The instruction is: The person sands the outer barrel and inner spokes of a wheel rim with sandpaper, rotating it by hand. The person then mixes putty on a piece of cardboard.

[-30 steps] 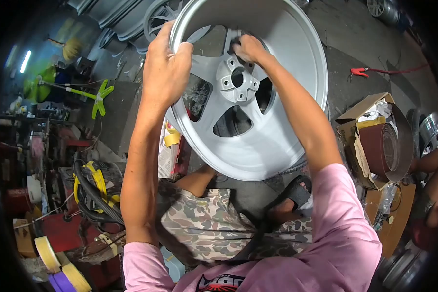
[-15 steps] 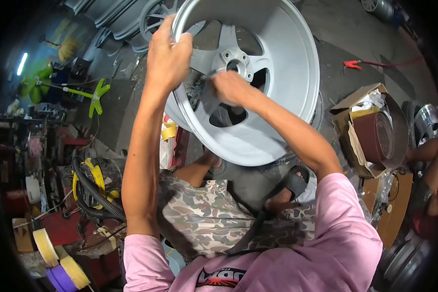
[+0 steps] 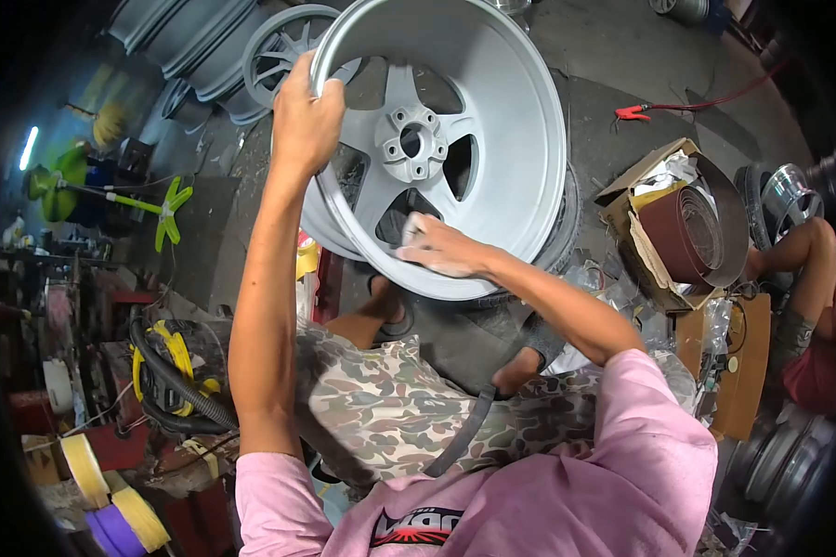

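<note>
A pale grey alloy wheel rim (image 3: 515, 176) is tilted in front of me, its hollow barrel and spoked hub facing me. My left hand (image 3: 308, 121) is closed around the rim's upper left edge, with the thumb on the near side. Low in the barrel, my right hand (image 3: 444, 249) presses against the inner wall by the bottom lip, fingers bent together. Greyish dust coats its fingers. Anything under the fingertips is too hidden to make out.
An open cardboard box (image 3: 627, 237) holds a roll of brown abrasive (image 3: 683, 232). Another spoked rim (image 3: 279, 56) stands behind. A red clamp (image 3: 633, 113) lies on the floor, a green fan (image 3: 65, 186) stands left, and another person's leg (image 3: 799, 255) shows at right.
My right hand has moved from beside the hub down to the barrel's lower lip. My left hand keeps its grip on the edge. The whole view has shifted slightly.
</note>
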Motion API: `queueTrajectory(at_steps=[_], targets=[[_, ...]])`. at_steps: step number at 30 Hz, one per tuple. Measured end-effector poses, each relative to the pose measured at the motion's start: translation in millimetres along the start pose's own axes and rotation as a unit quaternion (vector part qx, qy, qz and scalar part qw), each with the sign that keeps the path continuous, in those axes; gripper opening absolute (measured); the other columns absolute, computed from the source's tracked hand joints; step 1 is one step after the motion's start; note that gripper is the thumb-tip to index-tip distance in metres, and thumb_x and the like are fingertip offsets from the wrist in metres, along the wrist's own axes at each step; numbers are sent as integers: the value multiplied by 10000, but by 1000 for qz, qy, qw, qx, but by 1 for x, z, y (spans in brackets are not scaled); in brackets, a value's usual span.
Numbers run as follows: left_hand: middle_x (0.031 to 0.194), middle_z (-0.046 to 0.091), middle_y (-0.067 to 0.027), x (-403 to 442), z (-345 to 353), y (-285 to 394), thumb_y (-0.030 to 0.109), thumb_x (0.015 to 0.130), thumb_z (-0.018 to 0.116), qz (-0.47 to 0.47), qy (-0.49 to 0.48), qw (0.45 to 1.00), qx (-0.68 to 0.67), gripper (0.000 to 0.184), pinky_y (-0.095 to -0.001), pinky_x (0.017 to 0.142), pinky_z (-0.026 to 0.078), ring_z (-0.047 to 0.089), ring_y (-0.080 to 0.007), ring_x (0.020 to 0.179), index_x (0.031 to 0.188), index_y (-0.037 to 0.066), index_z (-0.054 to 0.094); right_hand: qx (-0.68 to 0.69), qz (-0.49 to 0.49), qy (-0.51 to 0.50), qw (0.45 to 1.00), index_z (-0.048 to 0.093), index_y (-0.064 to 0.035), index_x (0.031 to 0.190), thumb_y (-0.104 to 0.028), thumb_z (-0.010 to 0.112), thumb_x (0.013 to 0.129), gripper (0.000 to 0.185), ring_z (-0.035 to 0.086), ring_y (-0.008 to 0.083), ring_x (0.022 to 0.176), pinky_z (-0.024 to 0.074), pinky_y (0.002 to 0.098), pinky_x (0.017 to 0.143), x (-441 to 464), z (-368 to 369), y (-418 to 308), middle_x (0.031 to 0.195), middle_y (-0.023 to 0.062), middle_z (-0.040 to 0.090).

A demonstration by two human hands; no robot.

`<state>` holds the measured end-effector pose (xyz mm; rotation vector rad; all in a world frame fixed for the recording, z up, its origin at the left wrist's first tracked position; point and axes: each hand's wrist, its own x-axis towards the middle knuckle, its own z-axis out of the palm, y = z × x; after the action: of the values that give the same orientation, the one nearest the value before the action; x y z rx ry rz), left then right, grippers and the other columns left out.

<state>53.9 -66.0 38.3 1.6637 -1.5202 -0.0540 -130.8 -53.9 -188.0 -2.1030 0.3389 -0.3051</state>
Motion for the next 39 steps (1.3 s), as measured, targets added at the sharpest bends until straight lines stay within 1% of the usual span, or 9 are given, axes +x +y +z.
queueTrajectory(at_steps=[7,9,10,14,18,20,24,32,39], targets=[[1020,711,-262,-3,15,2,204,975,578,36,12,998,-46,344,-444,863,526,702,-399,954,1250,2,625,-573,108,53,811,735,-75,1030,-264,619,903,256,496,283,1276,383,483,1091,-80,-119,134,1264,89,591],[802,629,-34,-8,20,4,254,1024,573,87,53,994,-48,348,-312,656,460,537,-111,701,1280,24,621,-681,100,84,720,722,-86,1092,-207,598,912,250,457,271,1314,351,477,1119,-74,-146,139,1292,75,570],[1063,706,-284,-11,15,16,217,981,570,19,17,996,-88,373,-452,897,520,686,-439,1014,1266,-17,617,-699,87,89,704,715,-66,1112,-160,575,919,256,474,283,1310,347,457,1131,-67,-139,144,1269,83,583],[1086,705,-288,-11,14,15,214,991,553,43,5,994,-101,402,-447,932,509,682,-434,1052,1282,-60,599,-374,226,36,899,722,8,1058,-150,544,909,280,590,339,1201,471,471,1030,-23,-10,162,1259,210,629],[1078,706,-288,-15,13,13,207,991,549,25,12,996,-85,394,-449,926,513,680,-447,1037,1276,-60,600,52,12,-48,997,736,15,1114,-346,517,1007,436,672,323,1041,505,401,937,8,-1,-2,1124,225,717],[958,701,-105,-12,12,11,285,1023,563,27,3,995,-92,403,-330,828,495,638,-175,880,1310,6,613,273,119,1,955,740,-20,1166,-364,493,1042,442,666,246,1018,505,360,906,-12,-37,-29,1113,133,740],[1194,626,-314,-9,20,-28,162,1002,487,218,10,968,121,317,-506,998,459,566,-481,1154,1214,-33,621,-23,266,178,947,693,-63,1293,-386,454,1076,457,676,206,1040,525,344,927,-72,-105,26,1146,119,746],[1164,652,-295,-9,7,-14,214,1013,475,124,0,992,-24,353,-500,956,470,597,-479,1115,1214,-34,624,85,115,-6,990,570,-112,1444,-436,341,1095,529,521,287,1353,347,421,1196,-111,-16,-42,1470,137,560],[1151,655,-289,-8,20,-17,240,1014,480,185,55,979,67,361,-497,968,462,597,-475,1111,1208,-27,627,-658,165,-8,735,289,-68,1586,-465,414,1056,673,198,238,1555,147,500,1258,-82,-163,129,1678,84,243]])
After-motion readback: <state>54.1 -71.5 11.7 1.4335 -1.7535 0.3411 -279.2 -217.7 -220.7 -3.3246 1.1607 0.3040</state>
